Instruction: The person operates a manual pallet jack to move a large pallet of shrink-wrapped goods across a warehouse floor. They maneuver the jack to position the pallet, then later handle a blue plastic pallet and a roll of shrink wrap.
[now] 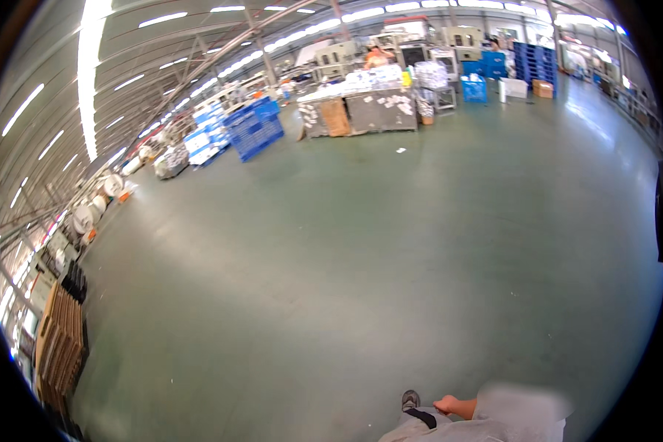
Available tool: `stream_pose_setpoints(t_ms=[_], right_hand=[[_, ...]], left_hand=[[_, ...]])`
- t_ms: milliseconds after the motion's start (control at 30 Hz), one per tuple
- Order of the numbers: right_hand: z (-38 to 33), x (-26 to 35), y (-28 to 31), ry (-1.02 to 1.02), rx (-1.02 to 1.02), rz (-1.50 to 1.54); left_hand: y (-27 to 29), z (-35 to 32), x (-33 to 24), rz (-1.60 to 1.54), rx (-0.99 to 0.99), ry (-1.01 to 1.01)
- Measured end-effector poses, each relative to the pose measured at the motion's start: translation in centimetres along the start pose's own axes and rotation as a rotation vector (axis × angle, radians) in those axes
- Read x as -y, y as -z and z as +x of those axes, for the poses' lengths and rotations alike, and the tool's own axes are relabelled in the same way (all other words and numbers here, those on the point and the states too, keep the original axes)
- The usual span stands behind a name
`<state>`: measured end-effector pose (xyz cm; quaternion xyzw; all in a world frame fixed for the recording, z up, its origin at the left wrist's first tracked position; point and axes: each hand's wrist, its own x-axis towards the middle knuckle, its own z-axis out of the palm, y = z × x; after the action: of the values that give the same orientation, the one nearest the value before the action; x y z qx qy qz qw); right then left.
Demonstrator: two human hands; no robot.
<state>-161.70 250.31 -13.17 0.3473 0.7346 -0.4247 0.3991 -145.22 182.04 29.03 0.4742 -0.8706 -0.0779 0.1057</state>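
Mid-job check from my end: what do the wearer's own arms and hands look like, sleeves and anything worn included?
Only the right hand shows, ungloved. Its forearm is bare up to a loose, light grey sleeve, which is blurred. No watch or cuff is visible at the wrist; a ring would be too small to tell. The left hand is out of view.

A factory hall
Rows of ceiling lights (88,81) hang over a broad green floor (346,221), with machines (334,53), stacked blue pallets (534,68) and large white rolls (113,185) along the edges.
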Motion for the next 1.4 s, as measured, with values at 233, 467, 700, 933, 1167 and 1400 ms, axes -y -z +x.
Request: stream_pose_setpoints(t_ms=[233, 467, 700, 933, 1167, 1400], right_hand=[[5.2, 1.6, 8.3, -0.032, 0.009, 0.209], [7.5, 2.2, 23.9, -0.115, -0.264, 0.318], [5.6, 8.4, 25.4, -0.227, -0.326, 0.35], [12.8, 19.8, 14.9, -0.185, -0.009, 0.331], [16.1, 35.2, 22.4, -0.044, 0.106, 0.177], [31.3, 53.5, 33.0, 0.045, -0.07, 0.051]], left_hand=[[-9.9, -5.9, -36.4, -0.064, 0.3, -0.58], [-17.1, -11.4, -61.1, -0.129, 0.549, -1.13], [-23.0, -6.4, -68.0, -0.138, 0.627, -1.196], [-27.0, 9.7, -54.7, 0.034, 0.484, -0.53], [-22.3, 13.2, -22.1, 0.254, 0.237, 0.224], [-22.1, 8.5, -28.6, 0.133, 0.253, 0.84]])
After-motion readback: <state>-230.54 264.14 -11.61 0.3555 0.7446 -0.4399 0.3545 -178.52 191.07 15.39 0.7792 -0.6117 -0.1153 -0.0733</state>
